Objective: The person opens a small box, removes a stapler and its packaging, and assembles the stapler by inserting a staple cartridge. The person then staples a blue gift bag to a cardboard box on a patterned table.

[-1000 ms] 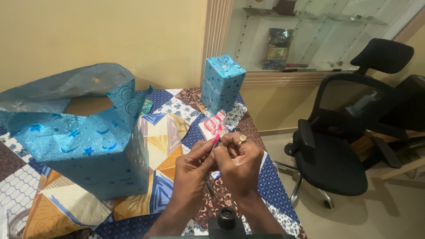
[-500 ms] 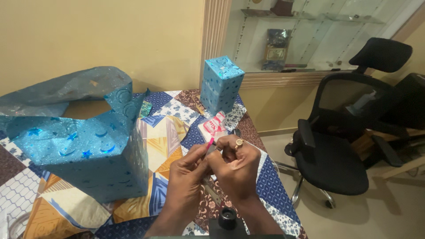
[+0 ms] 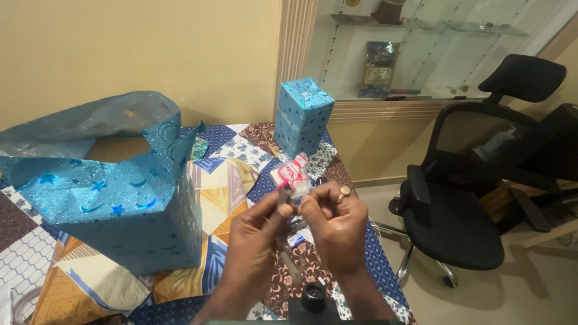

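Both hands raised together above the near edge of the desk (image 3: 229, 186), fingertips meeting. Left hand (image 3: 256, 232) pinched narrow on a small grey strip-like piece (image 3: 285, 196) held upright at the fingertips; right hand (image 3: 337, 225), ringed, curled closed just beside it, touching the same piece, exact grip hard to tell. Under the hands, a thin grey tool (image 3: 290, 265), partly hidden. Just behind the fingertips, a small pink-and-white packet (image 3: 291, 173) lying on the patchwork cloth. Farther back, an upright box wrapped in blue paper (image 3: 302, 117). To the left, a large box half covered in loose blue glitter wrap (image 3: 114, 198). Off to the right, a black office chair (image 3: 475, 180).
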